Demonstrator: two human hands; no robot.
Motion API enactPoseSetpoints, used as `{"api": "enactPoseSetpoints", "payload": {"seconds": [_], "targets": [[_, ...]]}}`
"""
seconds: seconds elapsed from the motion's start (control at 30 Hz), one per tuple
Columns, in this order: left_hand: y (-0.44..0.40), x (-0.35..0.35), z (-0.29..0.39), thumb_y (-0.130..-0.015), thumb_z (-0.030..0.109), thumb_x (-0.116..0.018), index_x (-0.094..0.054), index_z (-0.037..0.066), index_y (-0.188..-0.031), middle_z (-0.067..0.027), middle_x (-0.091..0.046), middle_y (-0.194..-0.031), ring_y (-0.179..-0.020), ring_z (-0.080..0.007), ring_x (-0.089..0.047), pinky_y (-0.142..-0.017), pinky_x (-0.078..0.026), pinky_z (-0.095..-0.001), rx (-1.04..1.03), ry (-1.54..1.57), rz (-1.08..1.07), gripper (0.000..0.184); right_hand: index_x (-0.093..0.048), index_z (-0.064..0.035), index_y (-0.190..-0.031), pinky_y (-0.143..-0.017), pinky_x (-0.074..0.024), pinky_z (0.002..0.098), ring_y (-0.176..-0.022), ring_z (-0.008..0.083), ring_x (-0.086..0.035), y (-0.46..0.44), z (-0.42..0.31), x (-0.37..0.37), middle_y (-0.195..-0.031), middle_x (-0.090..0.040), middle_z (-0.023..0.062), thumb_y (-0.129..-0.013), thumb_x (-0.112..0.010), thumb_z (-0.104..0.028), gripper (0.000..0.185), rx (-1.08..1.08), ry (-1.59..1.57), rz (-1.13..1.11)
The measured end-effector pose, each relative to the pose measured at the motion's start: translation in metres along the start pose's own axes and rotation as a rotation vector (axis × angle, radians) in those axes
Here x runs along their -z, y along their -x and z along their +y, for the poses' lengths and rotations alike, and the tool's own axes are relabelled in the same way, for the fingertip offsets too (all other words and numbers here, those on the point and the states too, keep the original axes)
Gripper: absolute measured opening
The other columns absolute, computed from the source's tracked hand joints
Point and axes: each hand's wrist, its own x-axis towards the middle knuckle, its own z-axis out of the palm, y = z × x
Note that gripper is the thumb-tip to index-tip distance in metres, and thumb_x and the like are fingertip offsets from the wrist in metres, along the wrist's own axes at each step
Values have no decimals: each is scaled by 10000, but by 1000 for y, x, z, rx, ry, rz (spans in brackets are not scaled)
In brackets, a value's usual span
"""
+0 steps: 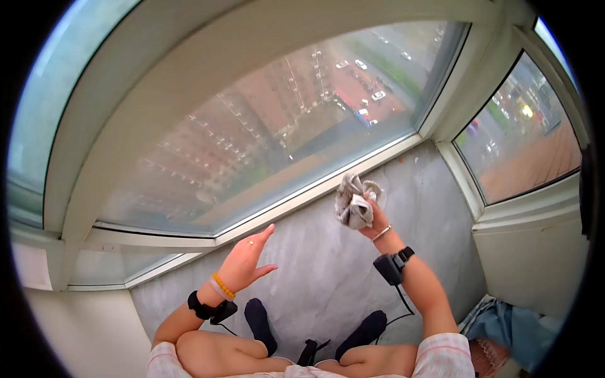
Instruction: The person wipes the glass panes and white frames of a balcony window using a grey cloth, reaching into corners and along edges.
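Cloth (354, 205), crumpled into a loose bunch, is by the window-side edge of the ledge, toward its far right corner. Largest around it is the big window (252, 120), with a smaller side window (523, 132) meeting it at that corner. Below lies the grey ledge (315, 271), where two feet in dark socks (259, 324) rest near the edge opposite the big window. A heap of fabric (517, 334) sits beyond the ledge's right edge. The left hand (244, 261) is held out with its fingers extended and thumb apart, holding nothing, near the window frame (277, 209). The right hand (377, 222) has its fingers curled around the cloth; folds hide some fingertips, and whether the cloth presses on the ledge cannot be told. Handling it well probably means folding the bunch into a flat pad, pressing evenly and following the frame into the corner, with the left hand free for balance. The wrist device (387, 269) and its cord should be kept clear. Smallest are orange specks (400, 160) near that corner.
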Motion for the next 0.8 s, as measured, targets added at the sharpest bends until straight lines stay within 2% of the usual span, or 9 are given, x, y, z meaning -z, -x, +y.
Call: {"api": "enactPoseSetpoints", "payload": {"seconds": [0.07, 0.17, 0.27, 0.33, 0.43, 0.53, 0.63, 0.67, 0.8], "targets": [[-21, -4, 8, -735, 176, -766, -244, 45, -1441, -161, -441, -1382, -1236, -320, -451, -1036, -359, -380, -44, 172, 62, 888, -440, -149, -1329, -1018, -426, 429, -1201, 245, -505, -7, -2, -8, -1313, -507, 66, -938, -520, -340, 443, -43, -31, -115], [11, 38, 23, -737, 234, -760, -256, 29, -1434, -167, -483, -1319, -1154, -330, -495, -982, -402, -384, -94, 29, 75, 884, -515, -160, -1159, -728, -471, 327, -932, 166, -544, -8, 51, -113, -1027, -545, -17, -802, -668, -286, 409, -49, 60, -68], [-6, 25, 36, -753, 272, -736, -279, 67, -1436, -145, -399, -1406, -1235, -300, -445, -1020, -370, -396, -262, -182, 173, 847, -513, -188, -1172, -715, -457, 333, -877, 151, -527, 2, 46, -126, -1008, -549, -43, -818, -642, -310, 396, -45, 197, -5], [-7, 41, 51, -769, 299, -716, -299, 85, -1432, -122, -344, -1454, -1285, -271, -408, -1043, -348, -403, -254, -314, 232, 812, -521, -187, -1238, -864, -460, 442, -1023, 207, -562, 31, 38, -78, -1151, -583, 9, -912, -511, -419, 400, -155, 127, -68], [6, 67, 44, -787, 292, -685, -297, 97, -1434, -128, -301, -1479, -1301, -284, -391, -1052, -329, -434, -251, -384, 345, 779, -533, -205, -1084, -643, -440, 376, -798, 170, -510, 43, 47, -109, -926, -539, -22, -863, -567, -452, 333, -30, 192, 420], [12, 150, 79, -783, 249, -665, -357, 110, -1402, -149, -343, -1450, -1291, -323, -393, -1053, -312, -481, -269, -658, 492, 705, -485, -209, -919, -590, -390, 358, -750, 161, -468, 34, 12, -118, -866, -492, -9, -789, -646, -416, 293, -58, 277, 8], [9, 215, 122, -732, 202, -673, -396, 119, -1375, -147, -416, -1398, -1280, -322, -404, -1063, -287, -502, -349, -812, 571, 706, -518, -153, -1206, -811, -502, 436, -988, 245, -584, 58, -17, -76, -1140, -581, 52, -792, -655, -277, 453, 28, 364, 216], [26, 239, 117, -708, 175, -681, -403, 120, -1370, -153, -420, -1397, -1288, -322, -399, -1073, -274, -499, -338, -869, 614, 721, -460, -101, -1311, -960, -460, 465, -1135, 282, -549, 44, -14, -37, -1268, -543, 97, -847, -608, -245, 507, 77, 416, 133], [27, 313, 189, -648, 81, -702, -420, 126, -1365, -137, -385, -1439, -1345, -314, -342, -1106, -242, -479, -300, -1218, 818, 771, -478, -105, -1176, -871, -528, 426, -1031, 252, -613, 99, -45, -50, -1159, -595, 115, -870, -502, -9, 321, 340, 66, 199]]}}
